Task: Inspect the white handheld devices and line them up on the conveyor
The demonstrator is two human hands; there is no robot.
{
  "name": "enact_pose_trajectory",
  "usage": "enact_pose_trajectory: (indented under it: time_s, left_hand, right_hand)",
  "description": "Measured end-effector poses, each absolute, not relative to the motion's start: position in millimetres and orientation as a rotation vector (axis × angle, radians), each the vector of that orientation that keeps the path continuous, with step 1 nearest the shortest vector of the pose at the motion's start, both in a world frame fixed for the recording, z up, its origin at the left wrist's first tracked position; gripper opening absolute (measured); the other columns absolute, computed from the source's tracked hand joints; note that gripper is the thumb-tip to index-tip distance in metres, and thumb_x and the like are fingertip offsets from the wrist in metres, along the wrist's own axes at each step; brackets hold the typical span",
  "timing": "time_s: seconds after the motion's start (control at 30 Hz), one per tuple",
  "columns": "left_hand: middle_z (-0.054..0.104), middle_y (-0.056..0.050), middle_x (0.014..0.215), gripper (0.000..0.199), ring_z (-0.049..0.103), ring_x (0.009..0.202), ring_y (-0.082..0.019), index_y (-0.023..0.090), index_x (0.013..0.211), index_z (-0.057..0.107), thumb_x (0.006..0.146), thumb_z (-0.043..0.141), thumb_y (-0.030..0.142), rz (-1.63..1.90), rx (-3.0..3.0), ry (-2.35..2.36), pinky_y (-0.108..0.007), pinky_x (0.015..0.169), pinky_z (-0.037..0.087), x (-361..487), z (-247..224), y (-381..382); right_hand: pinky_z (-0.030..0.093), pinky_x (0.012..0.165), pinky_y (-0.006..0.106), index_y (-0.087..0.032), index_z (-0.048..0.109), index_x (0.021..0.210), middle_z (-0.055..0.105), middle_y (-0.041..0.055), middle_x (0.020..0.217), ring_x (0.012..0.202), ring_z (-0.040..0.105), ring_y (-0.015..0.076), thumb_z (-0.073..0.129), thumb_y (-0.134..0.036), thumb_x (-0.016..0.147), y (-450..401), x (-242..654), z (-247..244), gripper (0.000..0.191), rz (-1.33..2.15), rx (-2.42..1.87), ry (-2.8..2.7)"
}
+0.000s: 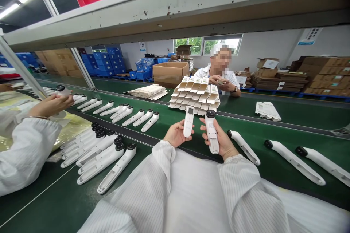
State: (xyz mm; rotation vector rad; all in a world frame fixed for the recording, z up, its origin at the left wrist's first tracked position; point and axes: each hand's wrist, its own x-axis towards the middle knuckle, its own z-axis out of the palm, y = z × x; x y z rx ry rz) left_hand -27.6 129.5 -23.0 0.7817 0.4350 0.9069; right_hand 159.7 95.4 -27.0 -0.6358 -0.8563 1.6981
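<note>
My left hand (176, 134) holds a white handheld device (188, 122) upright, its small dark screen facing me. My right hand (222, 142) grips a similar white device (211, 133) with a black head, its back turned towards me. The two devices stand close together without touching. Several more white devices with black heads lie on the green conveyor belt (273, 127). The nearest, a device (244, 147), lies just right of my right hand. A slanted group (101, 158) lies to my left, and another row (123, 115) lies beyond my hands.
A person across the belt (221, 74) handles a small item. Another person's hands (51, 103) hold a device at left. A stack of white moulded trays (194, 94) stands on the far belt. A grey shelf (175, 11) runs overhead, and cardboard boxes (170, 74) and blue crates (104, 62) fill the background.
</note>
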Motion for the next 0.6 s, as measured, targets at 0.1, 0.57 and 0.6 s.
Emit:
enact_pose_trajectory:
  time_s: [0.1, 0.57, 0.6]
  left_hand:
    - [0.058, -0.005, 0.080, 0.038, 0.054, 0.062, -0.014, 0.015, 0.095, 0.055, 0.059, 0.048, 0.008, 0.910, 0.758, 0.473, -0.024, 0.049, 0.043, -16.3, -24.4, 126.0]
    - [0.058, -0.005, 0.071, 0.039, 0.050, 0.051, -0.011, 0.012, 0.102, 0.062, 0.088, 0.042, 0.043, 0.953, 0.685, 0.698, -0.019, 0.039, 0.034, 16.7, -17.4, 113.7]
    - [0.058, -0.005, 0.070, 0.037, 0.051, 0.052, -0.011, 0.013, 0.102, 0.062, 0.087, 0.043, 0.041, 0.962, 0.679, 0.717, -0.019, 0.040, 0.034, 17.9, -17.3, 113.4]
  right_hand:
    - [0.037, 0.040, 0.022, -0.022, 0.056, 0.113, 0.063, 0.0020, 0.081, 0.046, 0.045, 0.0083, 0.049, -0.057, 0.081, 102.0, 159.0, -32.5, 0.048, 1.528, -0.924, -0.924]
    - [0.037, 0.092, 0.040, -0.010, 0.052, 0.122, 0.050, 0.0165, 0.128, 0.118, 0.045, 0.0296, 0.030, -0.023, 0.090, 111.6, 170.4, -50.3, 0.042, 0.337, -2.140, -1.700]
    - [0.037, 0.093, 0.042, -0.011, 0.052, 0.123, 0.048, 0.0157, 0.131, 0.119, 0.043, 0.0302, 0.031, -0.020, 0.089, 109.9, 169.5, -49.1, 0.042, 0.282, -2.142, -1.697]
